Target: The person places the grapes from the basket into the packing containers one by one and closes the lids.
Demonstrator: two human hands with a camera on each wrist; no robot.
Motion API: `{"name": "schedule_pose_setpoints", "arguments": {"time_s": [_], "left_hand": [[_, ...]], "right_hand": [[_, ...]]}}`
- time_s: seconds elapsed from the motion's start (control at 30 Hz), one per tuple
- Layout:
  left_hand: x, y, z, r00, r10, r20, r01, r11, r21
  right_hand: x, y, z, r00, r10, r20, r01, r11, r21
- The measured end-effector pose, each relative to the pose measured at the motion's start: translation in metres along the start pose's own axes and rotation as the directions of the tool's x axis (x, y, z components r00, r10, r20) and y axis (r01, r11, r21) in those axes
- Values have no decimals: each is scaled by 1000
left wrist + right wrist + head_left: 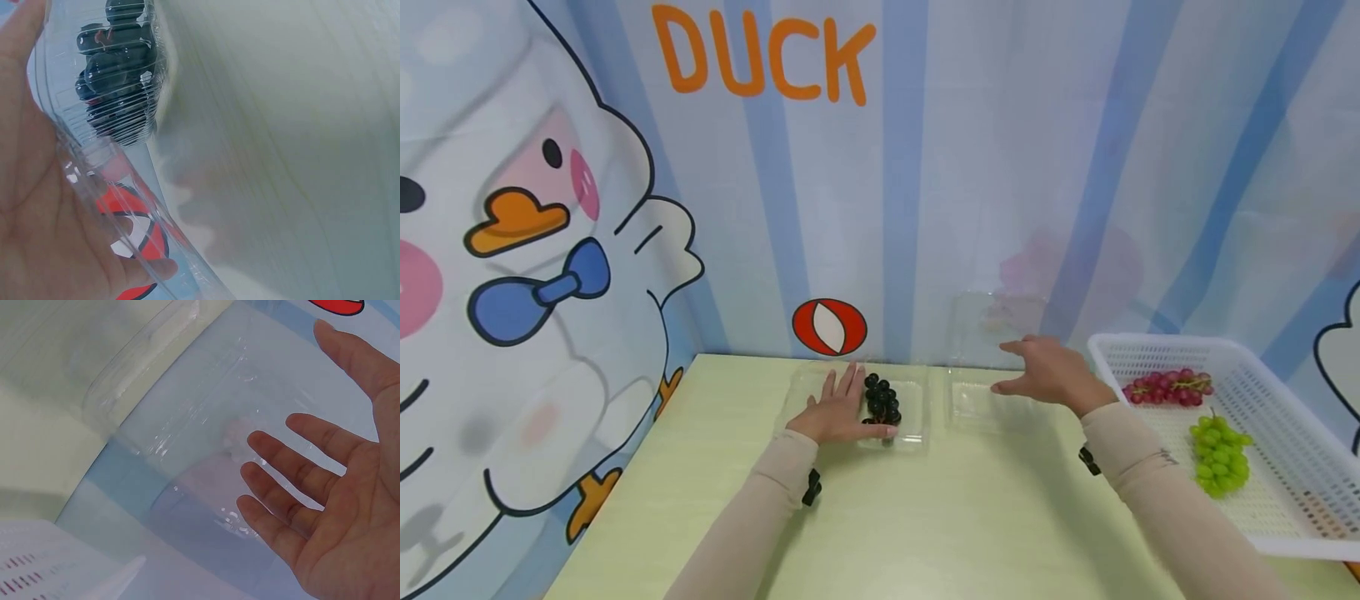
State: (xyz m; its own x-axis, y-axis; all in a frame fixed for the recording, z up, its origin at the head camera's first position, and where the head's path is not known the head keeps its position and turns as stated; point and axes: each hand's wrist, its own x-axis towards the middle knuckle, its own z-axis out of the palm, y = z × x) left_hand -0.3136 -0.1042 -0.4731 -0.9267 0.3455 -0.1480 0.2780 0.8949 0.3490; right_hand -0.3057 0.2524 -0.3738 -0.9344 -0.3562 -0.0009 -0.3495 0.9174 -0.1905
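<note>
A bunch of black grapes [882, 398] lies in a clear plastic box [914, 423] at the table's back. My left hand [835, 415] is at that box's left part, fingers spread, thumb reaching across the front of the grapes. The left wrist view shows the palm against the clear plastic hinge side [94, 153]. To the right stands a second clear box [973, 408], its lid [977, 329] raised against the curtain. My right hand [1051, 372] hovers beside this lid, fingers extended and apart, holding nothing; the right wrist view shows its palm [350, 531].
A white slotted basket [1285, 492] stands at the right, with red grapes [1168, 387] and green grapes [1221, 454] in it. Behind the pale yellow table [925, 533] hangs a curtain [955, 183] with a printed duck.
</note>
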Motion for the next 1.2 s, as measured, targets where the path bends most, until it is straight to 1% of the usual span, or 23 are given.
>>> {"name": "schedule_pose_setpoints", "arguments": {"time_s": [0.2,0.4,0.83,1.07,1.2], "left_hand": [[0,-1,1,1000,1,3,-1,1000,-4],[0,-3,3,1000,4,7,-4,1000,-3],[2,-4,4,1000,2,4,-2,1000,-11],[1,-4,3,1000,10,5,-10,1000,-4],[2,-3,2,1000,9,8,-9,1000,3]], "right_hand": [[-9,14,-5,999,34,-15,-34,999,-4],[-14,27,-9,999,30,-12,-30,999,22],[-22,50,-15,999,36,-25,-35,999,37],[-26,59,-16,997,74,-6,-74,996,46],[-30,64,-18,997,81,2,-81,995,63]]}}
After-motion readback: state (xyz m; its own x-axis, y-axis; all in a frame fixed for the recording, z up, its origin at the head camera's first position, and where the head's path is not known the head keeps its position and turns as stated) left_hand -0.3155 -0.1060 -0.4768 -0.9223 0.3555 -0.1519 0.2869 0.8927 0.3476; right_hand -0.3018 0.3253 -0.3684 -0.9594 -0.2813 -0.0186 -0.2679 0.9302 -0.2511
